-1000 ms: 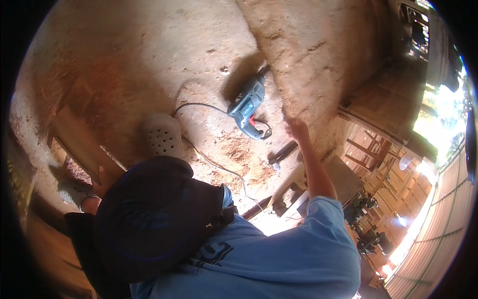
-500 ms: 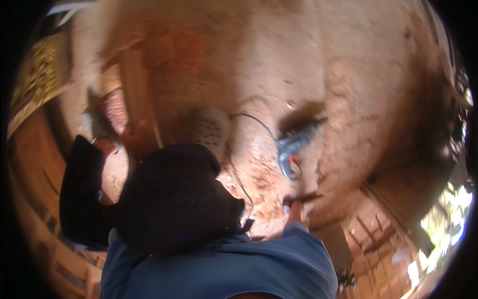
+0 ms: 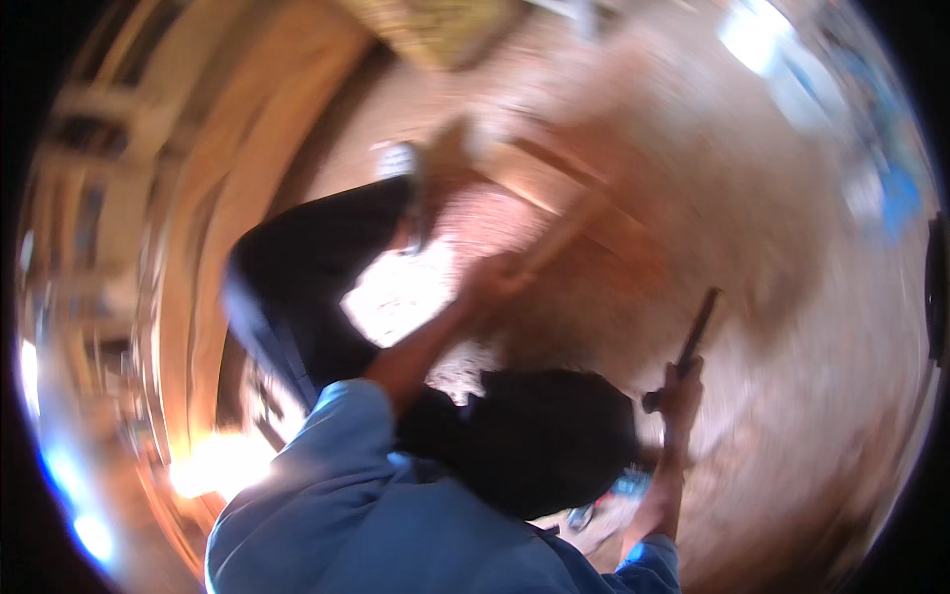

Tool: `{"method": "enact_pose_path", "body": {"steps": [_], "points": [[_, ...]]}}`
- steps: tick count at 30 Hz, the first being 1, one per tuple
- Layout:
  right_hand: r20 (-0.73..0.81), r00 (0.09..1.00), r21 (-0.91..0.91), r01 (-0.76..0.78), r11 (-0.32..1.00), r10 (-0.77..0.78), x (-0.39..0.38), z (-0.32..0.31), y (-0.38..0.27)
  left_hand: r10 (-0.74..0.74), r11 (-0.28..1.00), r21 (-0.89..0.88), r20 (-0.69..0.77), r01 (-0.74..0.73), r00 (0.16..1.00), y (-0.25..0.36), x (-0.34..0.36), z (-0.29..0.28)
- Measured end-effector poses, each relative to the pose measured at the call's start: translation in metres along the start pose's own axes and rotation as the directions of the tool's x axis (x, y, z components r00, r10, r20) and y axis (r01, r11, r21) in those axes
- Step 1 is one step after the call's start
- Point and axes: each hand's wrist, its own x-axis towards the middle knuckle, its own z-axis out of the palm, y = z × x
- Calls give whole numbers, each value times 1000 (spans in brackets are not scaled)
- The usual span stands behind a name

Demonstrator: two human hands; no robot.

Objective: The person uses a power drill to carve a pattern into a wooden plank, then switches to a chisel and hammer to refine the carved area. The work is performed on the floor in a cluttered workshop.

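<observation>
My left hand (image 3: 495,281) is closed around the near end of a wooden piece (image 3: 569,230), which slants away from me over the floor. Its fingers are blurred. Off to the right, my right hand (image 3: 682,390) grips a dark, narrow bar-shaped tool (image 3: 701,322), its long end pointing up and away. Motion blur hides the tool's exact kind. Beyond the held piece lies a paler wooden board (image 3: 529,176), close to reddish shavings (image 3: 614,262) on the floor.
Partly hidden behind my dark-trousered knee (image 3: 534,436) is a blue power drill (image 3: 630,483). Long timber planks (image 3: 233,158) run along the left. At the top lies a yellowish block (image 3: 435,25). White and blue items (image 3: 792,74) blur at the upper right.
The view has swung left. My right hand has lifted the dark tool from near the floor by the drill and brought it forward. My left hand stays on the wooden piece.
</observation>
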Motion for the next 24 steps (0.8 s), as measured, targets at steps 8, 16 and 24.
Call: {"method": "enact_pose_path", "body": {"steps": [8, 16, 24], "points": [[177, 944, -217, 313, 924, -279, 158, 72, -7, -102, 993, 60, 84, 97, 991, 3, 10, -6], [98, 893, -56, 446, 893, -439, 186, 61, -126, 261, 965, -2, -107, -263, 959, -29, 20, 17], [737, 226, 31, 930, 366, -637, 70, 89, -366, 44, 736, 615, 374, -283, 926, -122, 83, -242]]}}
